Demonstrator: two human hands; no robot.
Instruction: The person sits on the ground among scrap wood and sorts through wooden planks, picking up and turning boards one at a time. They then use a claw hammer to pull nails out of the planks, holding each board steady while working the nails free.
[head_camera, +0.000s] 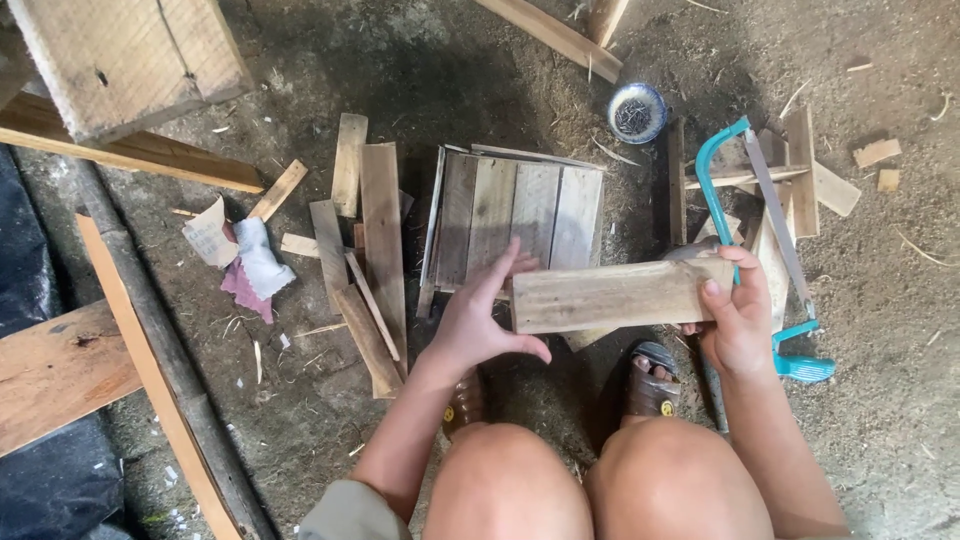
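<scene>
Floor: I see bare dirt floor (880, 400), littered with wood chips.
Middle: slatted panel (520, 210), loose slats (370, 240) just left of it.
Far edge: bowl of nails (636, 111).
Right: teal hacksaw (770, 240) on wood offcuts (815, 175).
Left: crumpled rags (255, 265), long planks (150, 360).

Two bare hands raised over the knees

Left hand (478, 325) is open, fingers spread forward, thumb stretched out to the right below them. Right hand (738, 322) is curled in a grip, thumb up on the near side, fingers wrapped behind; both forearms angle inward from the knees
</scene>
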